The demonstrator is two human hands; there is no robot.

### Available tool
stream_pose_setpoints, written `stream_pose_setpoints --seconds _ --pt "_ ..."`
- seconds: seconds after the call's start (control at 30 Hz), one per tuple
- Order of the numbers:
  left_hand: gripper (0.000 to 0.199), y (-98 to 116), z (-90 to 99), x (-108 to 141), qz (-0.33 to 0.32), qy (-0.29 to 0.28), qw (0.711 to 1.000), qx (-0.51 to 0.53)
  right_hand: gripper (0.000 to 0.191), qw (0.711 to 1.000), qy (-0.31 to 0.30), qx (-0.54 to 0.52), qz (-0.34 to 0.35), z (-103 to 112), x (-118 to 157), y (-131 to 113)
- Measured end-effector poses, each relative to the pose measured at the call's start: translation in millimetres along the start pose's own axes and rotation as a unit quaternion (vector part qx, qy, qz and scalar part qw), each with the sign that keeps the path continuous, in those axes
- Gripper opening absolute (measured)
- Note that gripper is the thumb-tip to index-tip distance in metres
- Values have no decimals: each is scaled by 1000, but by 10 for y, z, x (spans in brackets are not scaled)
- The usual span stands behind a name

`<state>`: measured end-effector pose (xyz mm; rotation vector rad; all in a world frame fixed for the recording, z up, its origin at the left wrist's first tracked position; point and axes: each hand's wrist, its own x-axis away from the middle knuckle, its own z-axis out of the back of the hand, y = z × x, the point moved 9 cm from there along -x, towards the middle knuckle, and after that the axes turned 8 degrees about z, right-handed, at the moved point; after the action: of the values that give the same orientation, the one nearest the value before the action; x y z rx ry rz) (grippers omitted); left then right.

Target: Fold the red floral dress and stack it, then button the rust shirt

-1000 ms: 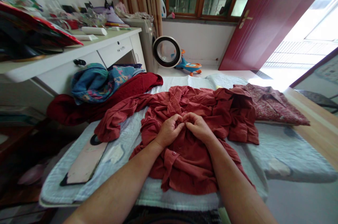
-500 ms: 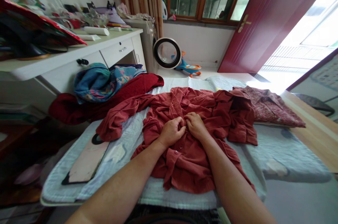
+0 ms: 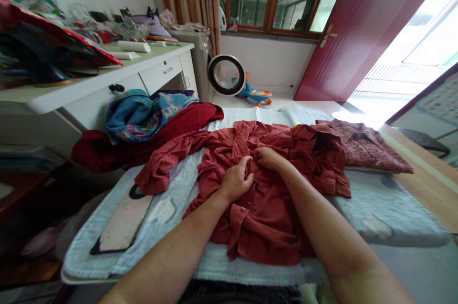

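A rust-red button-up shirt [image 3: 272, 227] lies rumpled across a padded board with a pale blue cover [image 3: 164, 251]. Its buttoned front runs toward me, with small buttons showing below my hands. On the front edge, my left hand [image 3: 236, 182] is closed on the cloth with its fingers curled under and thumb bent. Just right of it and slightly farther away, my right hand [image 3: 270, 158] pinches the shirt's front near the upper buttons. The fingertips of both hands are partly hidden in the folds. One sleeve [image 3: 157, 170] stretches out to the left.
A dark red garment [image 3: 103, 151] and a blue floral cloth [image 3: 132, 115] lie at left. A folded patterned garment [image 3: 365, 146] sits at right. A flat pinkish panel [image 3: 125, 223] rests on the cover's left side. Beyond are a white desk [image 3: 157, 68] and a washing machine with its round door [image 3: 226, 75] open.
My right hand has moved slightly up and away from the left, its fingers now more curled on the cloth. My left hand stays nearly in place. The view has shifted slightly.
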<state>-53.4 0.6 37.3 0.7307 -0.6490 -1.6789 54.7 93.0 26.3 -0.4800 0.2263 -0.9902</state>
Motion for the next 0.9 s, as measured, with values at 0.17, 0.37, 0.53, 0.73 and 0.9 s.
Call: stream_pose_setpoints --seconds 0.17,0.37,0.53,0.73,0.9 --pt "37 38 -24 16 -18 9 998 -64 19 999 12 -26 16 -3 36 30" --pt "35 151 36 52 -68 83 985 -133 15 994 87 -58 37 0 101 77" --pt "19 103 -5 9 -64 67 990 -102 16 992 113 -38 38 0 81 109" --pt "8 50 -28 -132 3 14 998 -68 19 994 112 -11 17 -9 74 111" --pt "16 74 -32 -396 86 -73 985 -127 15 992 121 22 -7 -19 58 152"
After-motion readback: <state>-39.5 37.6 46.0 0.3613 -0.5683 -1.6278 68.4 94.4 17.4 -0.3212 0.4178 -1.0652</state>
